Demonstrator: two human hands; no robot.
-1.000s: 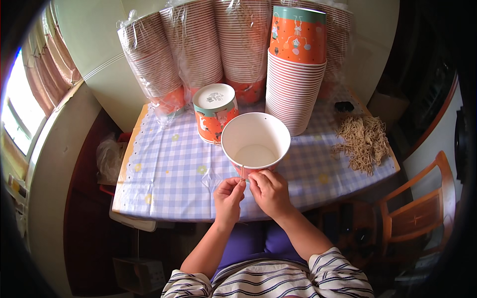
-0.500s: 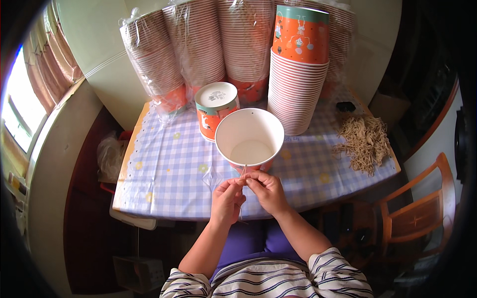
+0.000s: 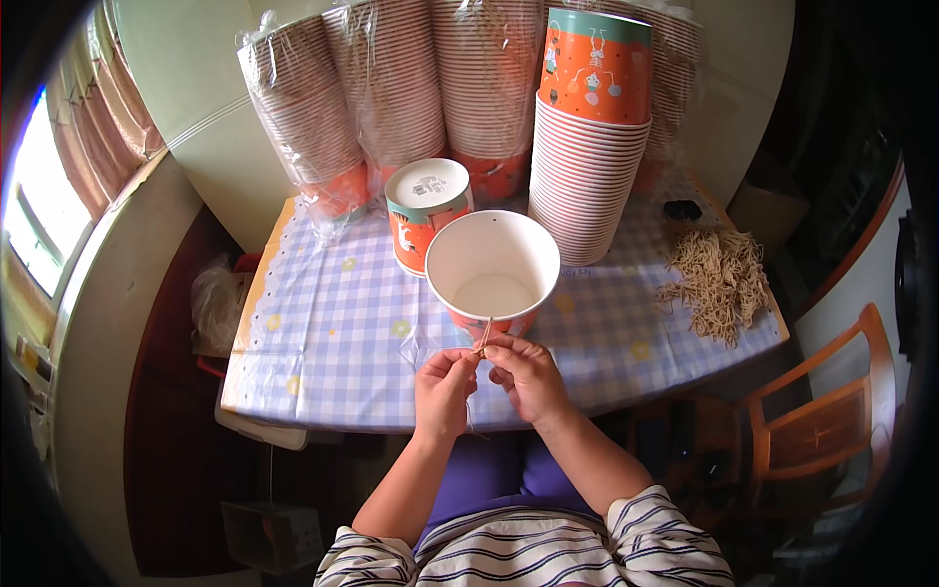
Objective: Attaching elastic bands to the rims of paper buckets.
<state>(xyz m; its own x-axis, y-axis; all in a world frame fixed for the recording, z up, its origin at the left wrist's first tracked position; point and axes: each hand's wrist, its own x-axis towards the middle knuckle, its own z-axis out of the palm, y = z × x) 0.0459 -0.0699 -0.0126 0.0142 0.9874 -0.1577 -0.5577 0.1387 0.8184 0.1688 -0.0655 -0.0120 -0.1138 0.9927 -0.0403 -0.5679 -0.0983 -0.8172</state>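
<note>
At the far left, a bright window [image 3: 41,181] is partly covered by a tan curtain [image 3: 93,127], and a translucent plastic bag [image 3: 215,303] is seen beside the table. The table is covered by a blue-and-white checked tablecloth [image 3: 333,362]. At its back left, 3 tall stacks of nested paper tubs [image 3: 381,88] are wrapped in clear plastic. In front of them, 1 orange-and-green paper tub [image 3: 416,235] is set upside down, its white base turned up. Next, near the front edge, the left hand [image 3: 445,391] is closed, with beige string [image 3: 488,333] pinched between its thumb and forefinger; a thin end is left hanging below. Just beyond the hands, 1 white-lined paper tub [image 3: 489,254] is placed mouth up, and the string is run to its near rim. The same string is gripped by the right hand [image 3: 530,377], its fingertips brought against those of the left. Farther right, an unwrapped stack of tubs [image 3: 590,176] is topped by 1 inverted tub. At the right, a tangled heap of beige strings [image 3: 719,284] is laid near the table's edge, and a wooden chair [image 3: 827,416] is seen beyond.
</note>
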